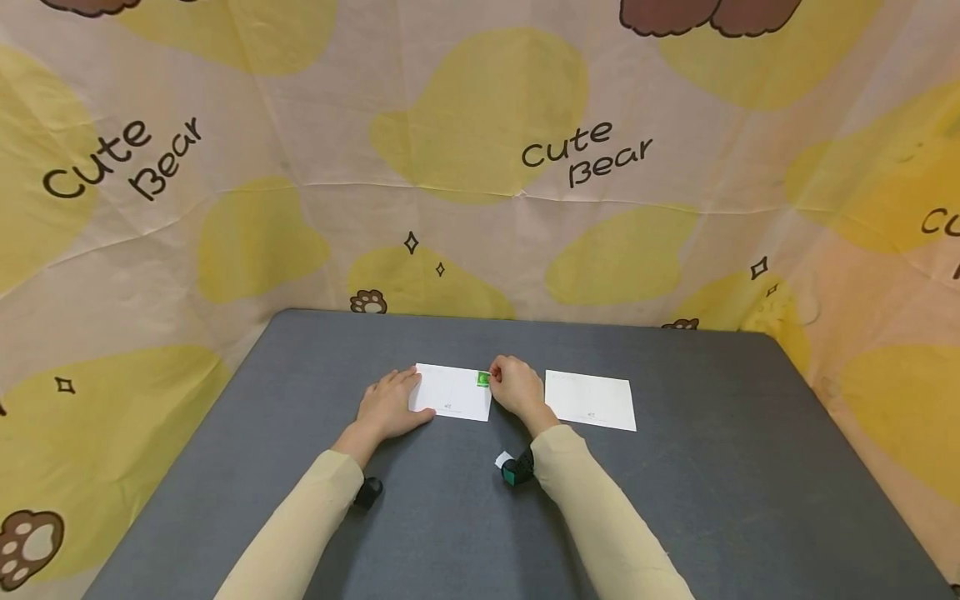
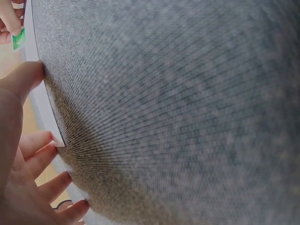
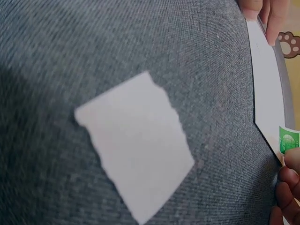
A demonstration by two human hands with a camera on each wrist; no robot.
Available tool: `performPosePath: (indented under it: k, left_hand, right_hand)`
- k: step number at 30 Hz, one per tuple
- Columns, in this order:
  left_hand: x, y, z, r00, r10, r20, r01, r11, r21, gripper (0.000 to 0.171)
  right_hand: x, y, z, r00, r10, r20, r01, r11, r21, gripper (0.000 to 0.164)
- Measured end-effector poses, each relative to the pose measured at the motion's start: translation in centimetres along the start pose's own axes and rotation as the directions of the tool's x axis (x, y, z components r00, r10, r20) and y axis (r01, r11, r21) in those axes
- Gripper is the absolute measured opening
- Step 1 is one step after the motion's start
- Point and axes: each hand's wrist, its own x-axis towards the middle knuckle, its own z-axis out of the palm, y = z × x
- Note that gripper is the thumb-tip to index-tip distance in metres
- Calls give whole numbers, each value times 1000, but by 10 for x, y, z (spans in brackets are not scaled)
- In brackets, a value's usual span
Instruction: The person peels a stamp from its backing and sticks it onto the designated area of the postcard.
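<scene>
A white card with faint printing lies on the grey table. My left hand rests on its left end, fingers spread and fairly straight, with the thumb at the near edge. At the card's top right corner is a small green stamp. My right hand pinches that stamp's edge between thumb and curled fingers; in the right wrist view the green stamp stands tilted up from the card. Whether any of it touches the card I cannot tell.
A second white card lies right of my right hand. A small torn-edged white piece of paper lies on the table near my right wrist. Behind the table's far edge hangs a patterned cloth.
</scene>
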Motion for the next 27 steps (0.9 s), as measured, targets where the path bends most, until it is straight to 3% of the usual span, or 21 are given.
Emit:
performPosePath:
  k: [27]
  left_hand:
    - [1,-2,2,1000,1,-2,-1,1000,-1,75]
  right_hand:
    - [-2,-8,1,999,44,-5,-44,998,-39,5]
